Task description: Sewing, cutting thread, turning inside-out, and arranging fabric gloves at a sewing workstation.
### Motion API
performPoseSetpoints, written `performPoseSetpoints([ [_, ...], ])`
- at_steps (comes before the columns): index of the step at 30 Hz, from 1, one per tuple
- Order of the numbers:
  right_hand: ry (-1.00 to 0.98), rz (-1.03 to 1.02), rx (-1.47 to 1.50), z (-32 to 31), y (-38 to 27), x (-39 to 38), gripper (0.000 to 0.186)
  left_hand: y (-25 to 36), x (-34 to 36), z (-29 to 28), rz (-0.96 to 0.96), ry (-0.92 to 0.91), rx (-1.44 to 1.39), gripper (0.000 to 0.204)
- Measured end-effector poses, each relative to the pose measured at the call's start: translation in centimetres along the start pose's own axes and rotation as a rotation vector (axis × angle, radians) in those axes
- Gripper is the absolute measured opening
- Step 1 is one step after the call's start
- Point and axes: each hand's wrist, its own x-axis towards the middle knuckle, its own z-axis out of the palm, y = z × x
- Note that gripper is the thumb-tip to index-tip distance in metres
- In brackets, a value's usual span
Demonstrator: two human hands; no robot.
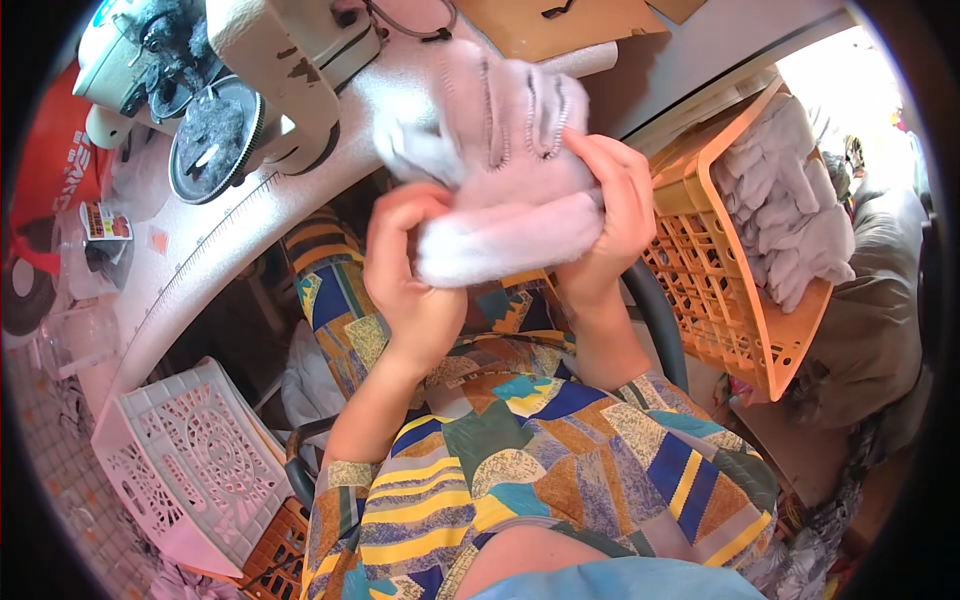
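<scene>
Between my two hands is a pale, fuzzy fabric glove (pixel 520 185), its fingers pointing away from me and dark stitching along the seams between them. A thick rolled cuff lies across its near end. My left hand (pixel 405 240) is closed on the left end of the cuff. My right hand (pixel 615 195) grips the glove's right side, thumb at the cuff and fingers up by the stitching. The thumb part sticks out to the left, blurred. Both hands hold the glove above my lap, in front of the table edge.
A sewing machine (pixel 275 75) with a lint-covered round dial (pixel 213 140) stands on the white table (pixel 200 240) at the far left. An orange basket (pixel 715 270) at right holds several pale gloves (pixel 785 190). A white plastic crate (pixel 200 465) sits at lower left. Cardboard (pixel 560 28) lies at the back.
</scene>
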Motion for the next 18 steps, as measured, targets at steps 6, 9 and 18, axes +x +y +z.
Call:
performPoseSetpoints([
  [6,-0.575,0.426,0.705,-0.6,2.5,-0.3,0.019,2.4,-1.4,-3.4,-0.430,-0.502,-0.379,0.025],
  [9,-0.738,0.715,1.149,-1.2,2.7,-1.6,0.026,2.4,-1.4,-4.2,-0.631,-0.513,-0.754,0.026],
  [18,-0.440,1.174,1.808,-0.4,-0.4,-3.8,0.049,2.8,-1.4,-3.5,-1.086,-0.150,-1.566,0.064],
])
